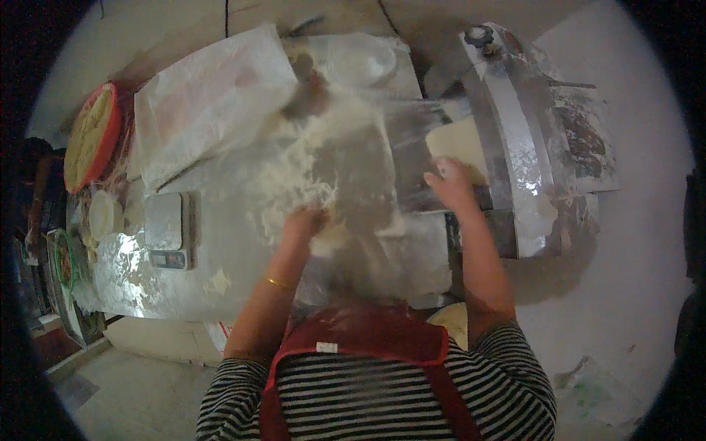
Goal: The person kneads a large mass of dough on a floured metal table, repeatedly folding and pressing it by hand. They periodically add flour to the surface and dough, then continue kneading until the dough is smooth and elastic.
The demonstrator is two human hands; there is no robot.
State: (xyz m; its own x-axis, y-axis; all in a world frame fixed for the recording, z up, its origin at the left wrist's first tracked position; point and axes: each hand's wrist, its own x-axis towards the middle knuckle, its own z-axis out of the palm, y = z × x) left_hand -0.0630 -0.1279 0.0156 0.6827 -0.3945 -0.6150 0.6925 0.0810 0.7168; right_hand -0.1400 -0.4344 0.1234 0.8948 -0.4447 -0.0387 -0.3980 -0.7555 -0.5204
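A pale sheet of dough (pixel 456 144) lies on the metal feed tray (pixel 411 184) of a dough sheeting machine (pixel 518 143), its far end at the rollers. My right hand (pixel 453 182) is at the dough's near edge, thumb apart from the fingers; whether it grips the dough is unclear. My left hand (pixel 307 220) is low over the floured metal table (pixel 220 209), beside scattered flour (pixel 298 176). Its fingers are blurred, and what they may hold cannot be made out.
Left on the table stand a digital kitchen scale (pixel 164 223) and a white bowl (pixel 106 215). A red basin of dough (pixel 113 127) is at the far left. A white cloth (pixel 215 99) covers the back left. A dough-coloured round thing (pixel 453 322) shows below the table's near edge.
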